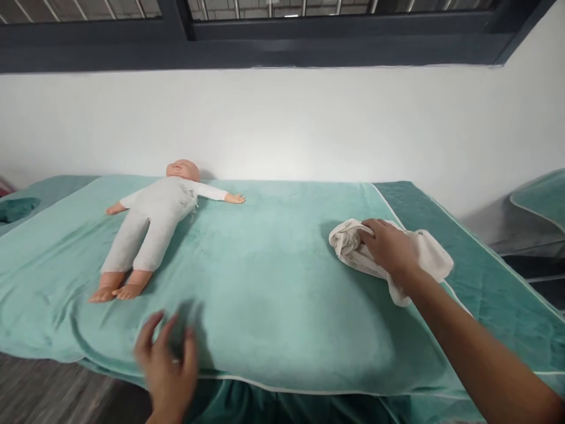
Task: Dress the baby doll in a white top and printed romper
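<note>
My right hand point(388, 244) is closed on a bunched white baby garment point(426, 250) at the right of the bed. Folds of the cloth spread out on both sides of my fingers, and small snap-like dots show along its edge. Over the front edge of the bed, my left hand point(170, 359) is slightly blurred, its fingers apart and nothing in them. A baby doll point(154, 212) in a white body suit lies on its back at the left, arms spread and bare feet toward me. Loose threads hang at its side.
A green velvety cover point(265, 282) spreads over the bed, with a darker green part point(445, 235) at the right. Behind stands a white wall point(282, 123) under a dark window frame point(282, 50). Another green padded piece point(542, 197) juts in at the far right.
</note>
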`<state>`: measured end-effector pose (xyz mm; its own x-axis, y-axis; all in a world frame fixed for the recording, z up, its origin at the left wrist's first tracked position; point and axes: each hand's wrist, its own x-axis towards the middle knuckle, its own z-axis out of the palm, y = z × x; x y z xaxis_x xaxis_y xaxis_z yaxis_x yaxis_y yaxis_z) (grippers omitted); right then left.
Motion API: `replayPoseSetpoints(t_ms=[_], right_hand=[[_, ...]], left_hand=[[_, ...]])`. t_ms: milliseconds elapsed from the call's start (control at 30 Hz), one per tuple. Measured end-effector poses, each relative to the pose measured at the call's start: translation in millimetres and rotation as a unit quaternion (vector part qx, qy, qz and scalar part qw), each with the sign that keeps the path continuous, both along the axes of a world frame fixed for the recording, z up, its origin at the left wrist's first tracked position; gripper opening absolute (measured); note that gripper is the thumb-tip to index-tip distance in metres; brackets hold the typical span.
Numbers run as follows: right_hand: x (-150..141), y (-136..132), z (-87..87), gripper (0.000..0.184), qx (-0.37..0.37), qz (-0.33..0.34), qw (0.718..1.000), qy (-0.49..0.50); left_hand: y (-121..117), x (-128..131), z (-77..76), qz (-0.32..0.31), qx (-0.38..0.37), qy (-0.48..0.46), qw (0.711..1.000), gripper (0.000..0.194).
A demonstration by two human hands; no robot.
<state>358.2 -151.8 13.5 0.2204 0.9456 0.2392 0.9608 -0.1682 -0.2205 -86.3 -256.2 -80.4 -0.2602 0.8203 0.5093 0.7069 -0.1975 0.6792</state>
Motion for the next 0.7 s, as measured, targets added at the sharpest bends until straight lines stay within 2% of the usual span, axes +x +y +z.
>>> replayPoseSetpoints(t_ms=[67,133,233,300,333,367,433,533,700], right_hand=[[-4,10,8.4,0.029,0.002,0.004,0.999,0.052],[-15,17,21.7,0.026,0.049,0.018,0.991,0.124],[-44,24,47.6,0.022,0.141,0.074,0.966,0.204],[-63,26,67.5,0.020,0.185,0.115,0.947,0.235],[-71,27,78.1,0.018,0.198,0.133,0.940,0.245],[-77,27,88.7,0.017,0.208,0.151,0.934,0.248],[-84,28,109.2,0.014,0.227,0.181,0.927,0.236],[-85,29,133.0,0.013,0.266,0.201,0.916,0.221],[-82,28,150.2,0.007,0.277,0.194,0.917,0.213]], left_hand=[[38,33,-0.9,-0.061,0.001,0.002,0.998,0.031],[77,80,12.9,-0.185,-0.038,-0.041,0.981,0.033],[121,156,51.9,-0.336,-0.083,-0.107,0.932,0.054],[137,197,80.4,-0.405,-0.105,-0.086,0.904,0.066],[143,212,93.4,-0.418,-0.121,-0.072,0.898,0.058],[147,223,105.2,-0.404,-0.126,-0.064,0.904,0.048],[155,231,125.1,-0.365,-0.105,-0.052,0.924,0.032],[169,220,149.0,-0.317,-0.042,-0.028,0.947,0.018],[182,181,188.0,-0.271,0.053,0.019,0.961,0.015]])
